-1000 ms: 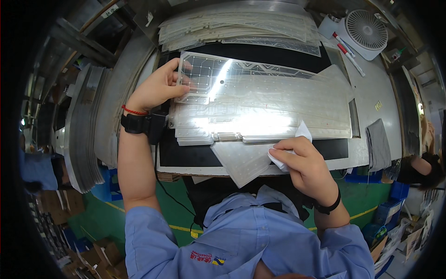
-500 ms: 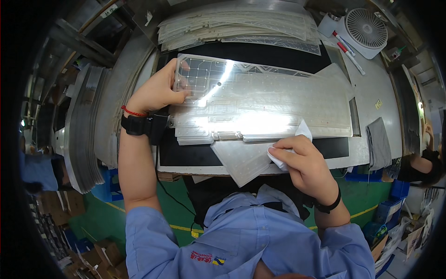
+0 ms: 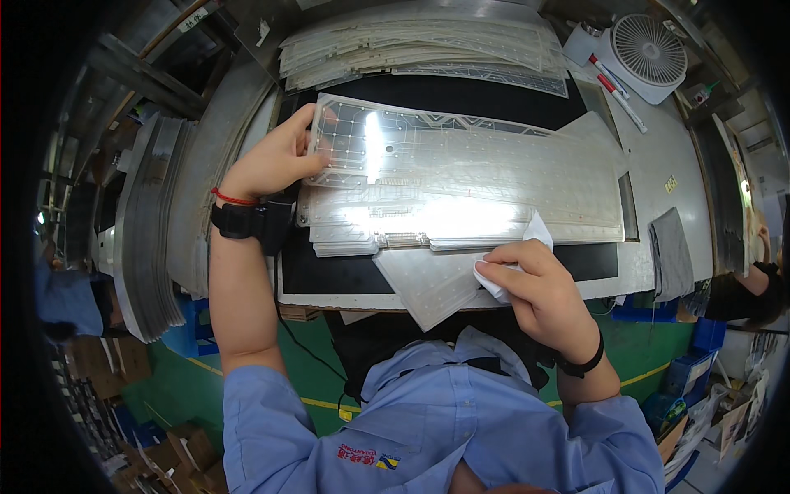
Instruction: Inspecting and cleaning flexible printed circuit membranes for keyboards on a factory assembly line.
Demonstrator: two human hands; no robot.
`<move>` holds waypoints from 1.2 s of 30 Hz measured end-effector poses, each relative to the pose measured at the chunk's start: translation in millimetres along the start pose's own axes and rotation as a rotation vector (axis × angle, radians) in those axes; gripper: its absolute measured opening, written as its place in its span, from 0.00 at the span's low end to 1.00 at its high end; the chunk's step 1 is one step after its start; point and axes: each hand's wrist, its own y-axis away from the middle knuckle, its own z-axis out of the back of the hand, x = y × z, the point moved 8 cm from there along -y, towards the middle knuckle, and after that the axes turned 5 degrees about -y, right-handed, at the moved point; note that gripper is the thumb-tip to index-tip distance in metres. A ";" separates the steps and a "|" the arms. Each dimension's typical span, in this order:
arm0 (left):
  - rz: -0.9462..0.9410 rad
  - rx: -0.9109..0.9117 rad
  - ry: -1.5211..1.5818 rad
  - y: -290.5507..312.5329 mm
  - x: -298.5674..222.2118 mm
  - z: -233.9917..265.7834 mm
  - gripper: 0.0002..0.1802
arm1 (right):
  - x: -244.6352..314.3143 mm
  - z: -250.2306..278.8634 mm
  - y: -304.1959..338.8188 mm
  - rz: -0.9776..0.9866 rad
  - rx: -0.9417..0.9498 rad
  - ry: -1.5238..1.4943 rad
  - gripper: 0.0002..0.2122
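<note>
My left hand [image 3: 288, 152] is closed on the left end of a clear plastic sheet [image 3: 350, 136] printed with a grid pattern, thumb in front and fingers behind. That end is lifted and curves up from a stack of similar translucent sheets [image 3: 527, 181], where the light glares. In my right hand [image 3: 535, 284] a white cloth [image 3: 491, 284] is pinched, close to the stack's front edge. Beneath the stack, a loose sheet [image 3: 428, 284] sticks out at an angle over the table's front edge.
Another pile of clear sheets [image 3: 420, 41] lies at the back. A white fan [image 3: 648, 49] and markers [image 3: 613, 86] sit at the back right, with a grey cloth [image 3: 671, 251] on the right. Stacked panels [image 3: 148, 222] stand on the left. Another person's arm [image 3: 747, 286] shows far right.
The lifted end of the sheet has tilted slightly in my left hand, and the glare on it has shifted left. My right hand has stayed in place with the cloth.
</note>
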 end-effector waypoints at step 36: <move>-0.345 0.039 -0.223 -4.9 -30.7 -16.5 0.04 | 59.9 -28.7 18.3 0.152 0.447 -0.552 0.21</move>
